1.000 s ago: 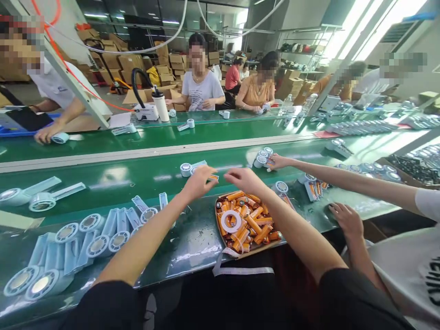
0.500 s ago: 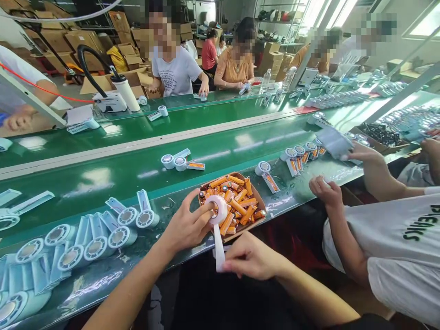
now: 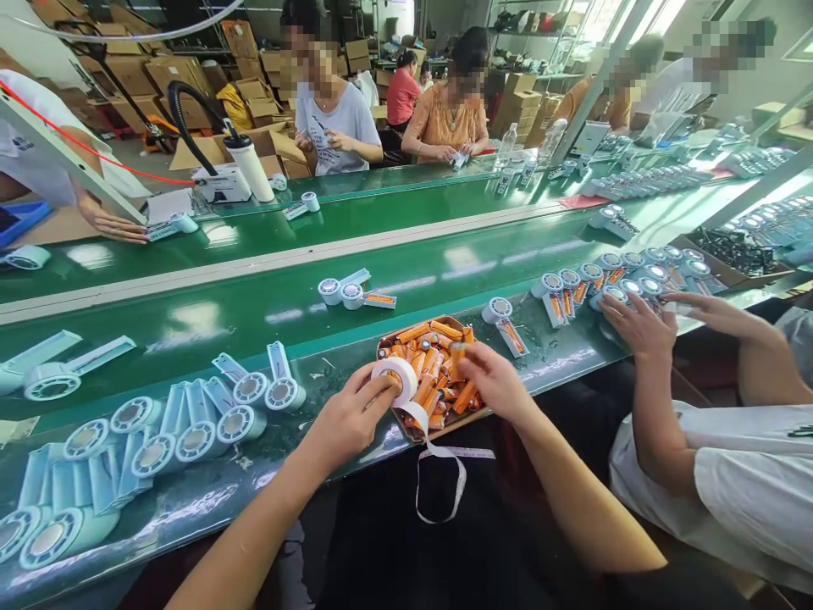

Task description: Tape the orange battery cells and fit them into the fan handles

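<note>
My left hand (image 3: 346,415) grips a white roll of tape (image 3: 395,375) at the near left corner of a cardboard tray (image 3: 386,342) full of orange batteries (image 3: 434,356). A loose white strip (image 3: 439,479) hangs from the roll in a loop over my lap. My right hand (image 3: 492,379) rests on the batteries at the tray's right side, fingers pinching one orange battery (image 3: 456,363). Light blue handheld fan shells (image 3: 190,428) lie in a cluster to the left of my left hand.
A green conveyor belt (image 3: 267,288) runs across; two fan shells with a battery (image 3: 351,294) lie beyond the tray, another (image 3: 501,318) to its right. A neighbouring person's hands (image 3: 641,326) work on fan shells (image 3: 590,280) at right. Several people sit across the belt.
My right hand let go of the tape strip near my lap and moved up onto the batteries. The strip now hangs loose. The neighbour's hands went down onto the fans.
</note>
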